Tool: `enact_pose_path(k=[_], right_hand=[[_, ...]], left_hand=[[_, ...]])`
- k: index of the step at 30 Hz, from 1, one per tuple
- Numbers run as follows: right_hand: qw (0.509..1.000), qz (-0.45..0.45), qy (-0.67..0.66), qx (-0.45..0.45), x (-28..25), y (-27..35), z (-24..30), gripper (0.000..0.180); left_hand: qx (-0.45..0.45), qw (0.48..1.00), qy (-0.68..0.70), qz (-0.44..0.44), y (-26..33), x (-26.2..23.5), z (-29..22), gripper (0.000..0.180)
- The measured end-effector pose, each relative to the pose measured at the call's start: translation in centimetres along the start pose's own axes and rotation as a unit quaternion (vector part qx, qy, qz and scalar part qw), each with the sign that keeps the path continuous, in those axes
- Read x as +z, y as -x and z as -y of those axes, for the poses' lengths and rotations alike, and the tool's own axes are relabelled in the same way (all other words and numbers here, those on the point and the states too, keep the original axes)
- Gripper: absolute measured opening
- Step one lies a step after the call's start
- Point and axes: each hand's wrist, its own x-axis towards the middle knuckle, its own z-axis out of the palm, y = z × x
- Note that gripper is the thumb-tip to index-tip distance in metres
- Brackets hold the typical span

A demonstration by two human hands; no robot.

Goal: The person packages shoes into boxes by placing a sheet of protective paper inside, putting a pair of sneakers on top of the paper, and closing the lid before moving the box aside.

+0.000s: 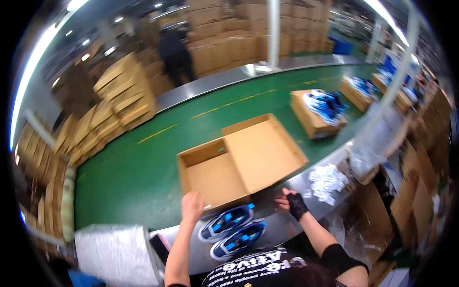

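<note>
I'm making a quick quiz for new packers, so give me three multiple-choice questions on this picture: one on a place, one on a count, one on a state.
1. Where does the pair of blue shoes lie?
A. inside the open box
B. on the metal ledge before the open box
C. on the floor

2. How many shoes lie between the hands?
A. one
B. two
C. four

3. How is the nearest cardboard box?
A. open and empty
B. shut
C. open and full

Answers: 1 B, they sit on the steel edge between the left hand and the gloved right hand. 2 B, two lie side by side. 3 A, its lid is folded back and its bare floor shows.
</note>
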Motion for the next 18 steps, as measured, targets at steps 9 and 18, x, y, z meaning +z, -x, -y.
enact_pose_path(k=[9, 18], right_hand=[[0.923, -0.191, 0.242, -0.231, -3.6, 1.1, -8.3, 0.023], [0.844, -0.232, 0.391, -0.284, -4.6, 1.4, -8.8, 0.032]], left_hand=[[-0.261, 0.950, -0.099, -0.141, 12.0, -9.8, 11.0, 0.024], [-0.564, 0.813, -0.143, 0.033, 28.4, -17.2, 18.3, 0.069]])
